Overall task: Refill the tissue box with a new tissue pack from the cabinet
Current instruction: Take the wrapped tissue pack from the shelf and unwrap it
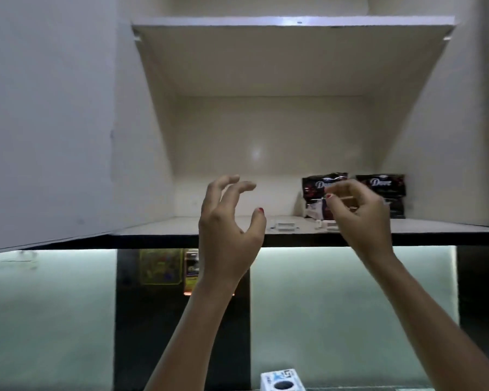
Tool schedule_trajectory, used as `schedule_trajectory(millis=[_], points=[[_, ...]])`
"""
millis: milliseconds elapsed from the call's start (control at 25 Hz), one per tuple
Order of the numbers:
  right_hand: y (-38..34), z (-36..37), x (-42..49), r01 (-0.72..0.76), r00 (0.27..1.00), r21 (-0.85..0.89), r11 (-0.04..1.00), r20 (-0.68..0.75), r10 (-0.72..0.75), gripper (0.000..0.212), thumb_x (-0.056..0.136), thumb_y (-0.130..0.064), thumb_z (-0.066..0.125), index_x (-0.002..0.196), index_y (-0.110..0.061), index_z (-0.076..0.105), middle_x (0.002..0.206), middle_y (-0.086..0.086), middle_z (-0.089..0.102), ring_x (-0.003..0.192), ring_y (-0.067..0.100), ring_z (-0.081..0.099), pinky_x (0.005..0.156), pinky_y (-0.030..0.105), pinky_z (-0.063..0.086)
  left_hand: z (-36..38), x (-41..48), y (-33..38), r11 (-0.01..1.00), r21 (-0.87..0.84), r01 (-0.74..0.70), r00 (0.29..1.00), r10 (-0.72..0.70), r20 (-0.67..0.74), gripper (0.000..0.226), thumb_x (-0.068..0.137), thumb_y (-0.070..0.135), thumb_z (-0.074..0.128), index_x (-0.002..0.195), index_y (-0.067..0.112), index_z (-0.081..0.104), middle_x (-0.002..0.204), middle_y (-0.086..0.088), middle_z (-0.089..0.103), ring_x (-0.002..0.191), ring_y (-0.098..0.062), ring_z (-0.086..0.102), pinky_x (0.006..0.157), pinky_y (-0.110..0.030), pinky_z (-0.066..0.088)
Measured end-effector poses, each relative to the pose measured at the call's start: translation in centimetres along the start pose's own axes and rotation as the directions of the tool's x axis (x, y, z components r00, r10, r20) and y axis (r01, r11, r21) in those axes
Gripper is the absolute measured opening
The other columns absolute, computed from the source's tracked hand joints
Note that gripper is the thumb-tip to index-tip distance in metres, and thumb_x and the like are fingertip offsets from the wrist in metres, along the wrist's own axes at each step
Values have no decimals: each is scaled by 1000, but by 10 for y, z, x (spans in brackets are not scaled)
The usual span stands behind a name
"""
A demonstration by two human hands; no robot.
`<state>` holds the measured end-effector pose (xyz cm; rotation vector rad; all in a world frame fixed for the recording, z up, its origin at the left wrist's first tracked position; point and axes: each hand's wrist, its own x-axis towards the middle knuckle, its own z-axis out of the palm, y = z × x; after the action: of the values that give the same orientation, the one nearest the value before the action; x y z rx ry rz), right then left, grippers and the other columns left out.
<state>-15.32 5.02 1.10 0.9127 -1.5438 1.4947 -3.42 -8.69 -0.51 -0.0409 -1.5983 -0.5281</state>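
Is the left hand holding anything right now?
No, the left hand is raised with fingers spread and empty in front of the open white cabinet's lower shelf.

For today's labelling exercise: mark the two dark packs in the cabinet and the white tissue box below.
Left dark glossy pack (312, 190), head view, upper front.
Right dark glossy pack (380, 190), head view, front middle.
White cube tissue box (282, 381), head view, top face.

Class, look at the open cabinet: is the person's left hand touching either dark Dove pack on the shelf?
Apart. The head view shows the left hand open in front of bare shelf, well left of both Dove packs.
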Motion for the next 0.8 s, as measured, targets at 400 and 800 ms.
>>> schedule_trajectory(millis=[400,800], points=[[119,-16,114,16,736,-794,608,421,531,53,74,-25,68,124,-17,54,134,16,49,116,33,50,99,38,42,71,21,-8,995,-93,34,999,-36,-20,29,74,21,55,102,21,60,109,13,51,101,10,45,88,2,33],[23,-57,-39,239,942,-133,962,-211,-263,23,75,-12,67,99,-12,69,104,6,52,98,11,51,84,4,37,77,-87,47,565,-734,377,867,-494,65,59,60,35,69,114,27,48,105,11,57,92,0,60,75,-16,51]])
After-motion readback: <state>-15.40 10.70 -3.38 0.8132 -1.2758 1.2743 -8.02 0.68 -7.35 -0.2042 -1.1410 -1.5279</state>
